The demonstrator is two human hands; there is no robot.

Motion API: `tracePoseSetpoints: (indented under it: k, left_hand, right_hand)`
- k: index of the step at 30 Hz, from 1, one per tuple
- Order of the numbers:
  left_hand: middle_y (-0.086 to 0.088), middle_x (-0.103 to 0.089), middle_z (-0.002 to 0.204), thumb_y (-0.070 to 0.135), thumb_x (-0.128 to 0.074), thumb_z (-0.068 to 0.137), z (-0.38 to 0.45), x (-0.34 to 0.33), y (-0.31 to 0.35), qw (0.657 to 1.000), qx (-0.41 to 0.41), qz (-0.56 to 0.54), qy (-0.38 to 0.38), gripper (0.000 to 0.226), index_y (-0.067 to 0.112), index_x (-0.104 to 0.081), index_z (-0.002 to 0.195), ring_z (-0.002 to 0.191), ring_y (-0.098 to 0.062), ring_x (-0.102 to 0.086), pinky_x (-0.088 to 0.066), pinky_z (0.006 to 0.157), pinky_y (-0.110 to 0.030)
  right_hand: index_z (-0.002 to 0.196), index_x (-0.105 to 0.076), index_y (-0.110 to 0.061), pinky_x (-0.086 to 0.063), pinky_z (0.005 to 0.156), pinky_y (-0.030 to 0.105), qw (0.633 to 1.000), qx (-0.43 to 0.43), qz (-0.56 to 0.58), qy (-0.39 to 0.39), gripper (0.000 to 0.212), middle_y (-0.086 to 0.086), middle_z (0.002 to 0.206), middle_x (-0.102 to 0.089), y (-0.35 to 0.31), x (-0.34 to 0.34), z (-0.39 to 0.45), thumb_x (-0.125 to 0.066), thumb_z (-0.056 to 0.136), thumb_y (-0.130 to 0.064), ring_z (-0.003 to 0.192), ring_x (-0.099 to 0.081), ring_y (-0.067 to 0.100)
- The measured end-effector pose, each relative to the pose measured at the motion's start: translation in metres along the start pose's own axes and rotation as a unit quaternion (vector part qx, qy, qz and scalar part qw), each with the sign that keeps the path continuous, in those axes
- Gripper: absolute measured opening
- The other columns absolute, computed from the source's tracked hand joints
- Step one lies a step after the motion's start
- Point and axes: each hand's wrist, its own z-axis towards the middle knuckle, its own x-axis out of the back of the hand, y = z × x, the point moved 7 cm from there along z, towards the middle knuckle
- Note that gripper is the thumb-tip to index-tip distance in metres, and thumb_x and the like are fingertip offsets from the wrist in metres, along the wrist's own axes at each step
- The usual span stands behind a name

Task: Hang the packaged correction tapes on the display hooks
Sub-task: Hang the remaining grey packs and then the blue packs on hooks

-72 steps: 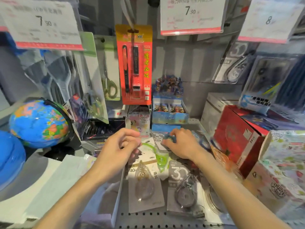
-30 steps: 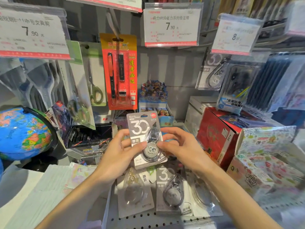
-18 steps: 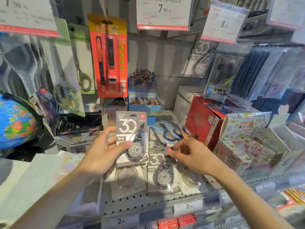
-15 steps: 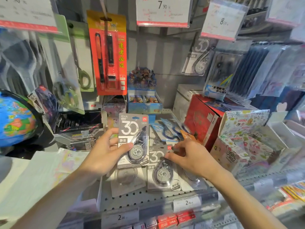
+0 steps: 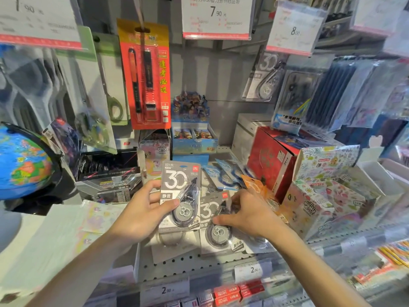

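Note:
My left hand holds a grey "30" correction tape pack upright above the shelf, thumb across its front. My right hand pinches the upper part of a second grey "30" pack that lies on the perforated shelf. More packs lie around it: a clear one under the held pack, blue ones and an orange one behind. One grey pack hangs at the upper right, behind the 8.00 price tag. I cannot make out the hooks themselves.
A red pen card and scissors packs hang at the left, under price tags. A globe stands far left. A red box and a floral box crowd the right. Card boxes stand at the back.
Both hands lifted one grey pack off the shelf. My right hand then let go of it and dropped to a second pack on the shelf, while my left hand kept the first one raised.

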Motion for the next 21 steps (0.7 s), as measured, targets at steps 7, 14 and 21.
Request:
tracePoseSetpoints:
  k: [7,14,21]
  left_hand:
    - [0.004,-0.080,0.113,0.022,-0.077,0.087,-0.005,0.005,0.011,0.998,-0.049,-0.047,0.004,0.042,0.032,-0.057,0.123,0.101,-0.016,-0.078,-0.056,0.090,-0.033]
    - [0.001,-0.081,0.111,0.034,-0.079,0.072,-0.009,0.005,0.051,0.989,-0.114,-0.096,0.017,0.061,0.025,-0.057,0.128,0.100,-0.018,-0.078,-0.063,0.079,-0.026]
    - [0.005,-0.082,0.105,0.026,-0.076,0.073,-0.011,-0.010,0.113,0.975,-0.190,-0.112,0.028,0.049,0.025,-0.061,0.120,0.093,-0.013,-0.079,-0.060,0.070,-0.017]
  right_hand:
    - [0.111,-0.054,-0.027,-0.041,0.044,0.009,0.971,0.016,0.232,0.062,0.053,-0.010,0.078,-0.065,0.005,0.014,-0.002,-0.092,0.075,-0.035,0.053,-0.063,0.000]
    - [0.112,-0.068,-0.019,-0.067,0.071,0.037,0.901,0.072,0.421,0.079,0.035,-0.003,0.087,-0.083,-0.003,0.051,-0.013,-0.087,0.082,-0.019,0.078,-0.081,0.020]
    - [0.118,-0.067,-0.017,-0.064,0.067,0.029,0.873,0.150,0.445,0.132,0.034,0.002,0.096,-0.083,-0.004,0.111,-0.029,-0.082,0.087,-0.015,0.086,-0.081,0.021]
